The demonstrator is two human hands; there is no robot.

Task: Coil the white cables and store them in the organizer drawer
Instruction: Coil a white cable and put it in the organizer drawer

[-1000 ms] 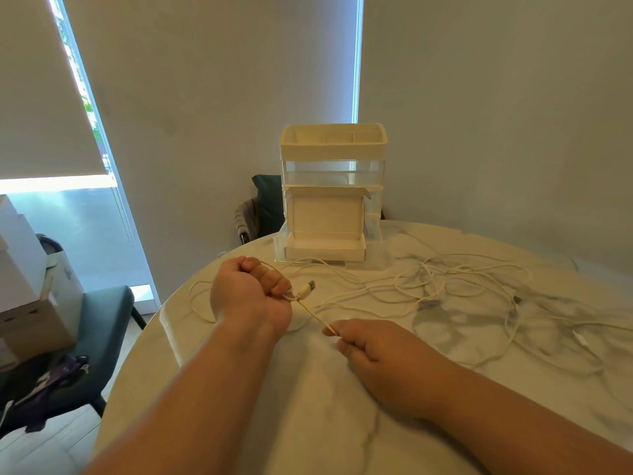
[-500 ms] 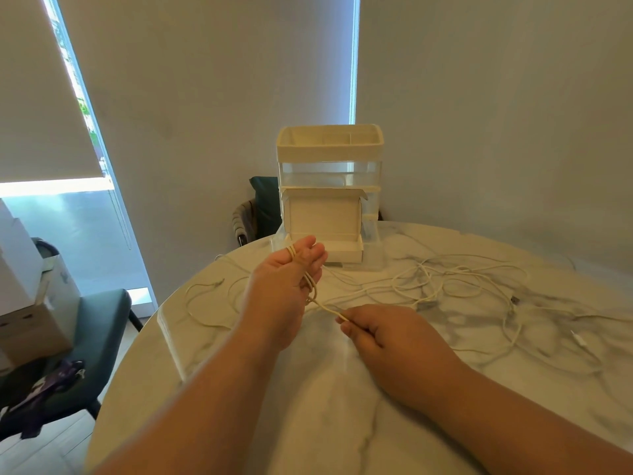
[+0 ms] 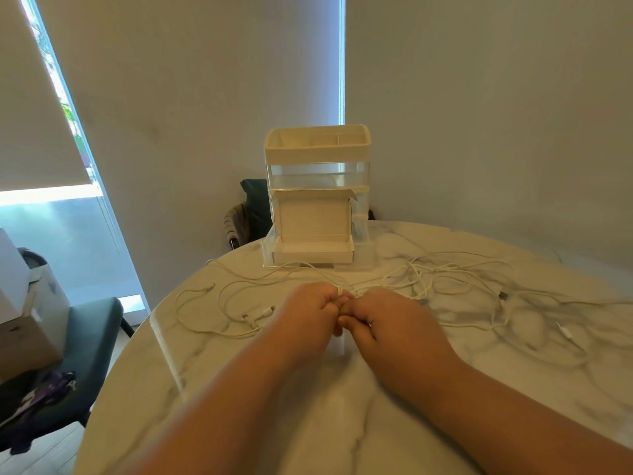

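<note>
Loosely looped white cables (image 3: 416, 269), marble table (image 3: 342, 423)

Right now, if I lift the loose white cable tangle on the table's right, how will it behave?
Probably floppy: the cable tangle lies in slack, wandering loops flat on the marble table. Likely light, since the cords look thin. It may drag neighbours along, because the loops cross one another.

legible text: none | organizer (image 3: 317, 150): no label or number readable
</note>
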